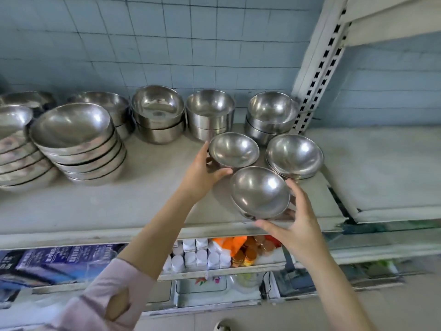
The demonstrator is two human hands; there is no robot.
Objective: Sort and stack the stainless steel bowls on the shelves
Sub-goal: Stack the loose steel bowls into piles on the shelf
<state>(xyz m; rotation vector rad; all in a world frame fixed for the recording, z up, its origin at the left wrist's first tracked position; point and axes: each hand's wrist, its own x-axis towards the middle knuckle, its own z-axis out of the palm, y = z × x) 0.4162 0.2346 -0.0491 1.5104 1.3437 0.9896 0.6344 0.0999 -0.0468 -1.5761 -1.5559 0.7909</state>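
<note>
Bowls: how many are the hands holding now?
2. Left hand holds the rear bowl; right hand holds the front bowl at the shelf edge. Another may nest beneath.

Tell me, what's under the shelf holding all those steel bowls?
A lower shelf with white bottles, amber jars, an orange bag and blue packs. Its back is hidden by the upper shelf and the left arm.

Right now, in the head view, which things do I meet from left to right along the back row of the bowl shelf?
Half-hidden wide bowls → two nested rounded bowls → straight-sided bowls → two more rounded bowls → slotted white upright.
</note>
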